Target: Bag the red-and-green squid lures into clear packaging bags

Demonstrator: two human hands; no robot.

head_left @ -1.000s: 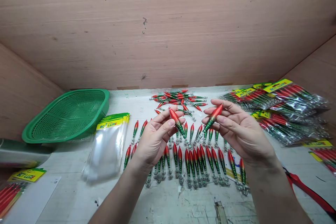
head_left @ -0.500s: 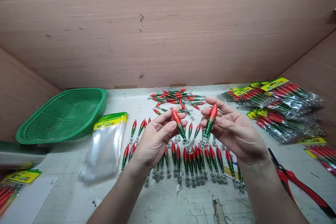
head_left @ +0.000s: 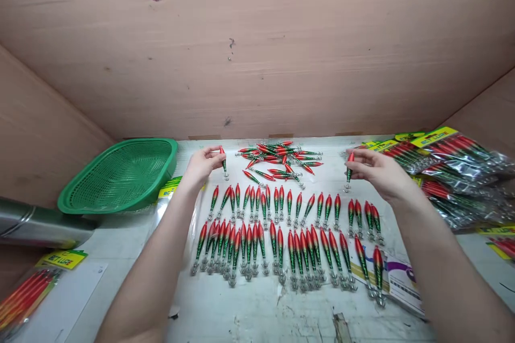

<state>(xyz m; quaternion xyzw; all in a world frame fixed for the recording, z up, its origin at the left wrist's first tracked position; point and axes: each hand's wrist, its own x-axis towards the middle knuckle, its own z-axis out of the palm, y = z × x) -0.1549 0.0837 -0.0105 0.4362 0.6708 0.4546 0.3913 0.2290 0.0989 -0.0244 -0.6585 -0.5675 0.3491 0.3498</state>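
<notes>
Between thumb and fingers, my left hand pinches a red and green squid lure with its hooks pointing down, left of a loose lure pile. My right hand grips another squid lure, also hooks down, on the pile's right side. Below the hands, two rows of the same lures are laid side by side, red tips away from me: a far row and a near row. The rightmost near lures rest on a printed card.
A green plastic basket stands at the left, with header-card bags partly behind my left forearm. Filled lure packs are heaped at the right. A metal cylinder and an orange lure pack lie at the far left.
My hands have moved apart and farther back, each carrying its lure to one side of the pile. The view has shifted; the red-handled pliers are no longer visible.
</notes>
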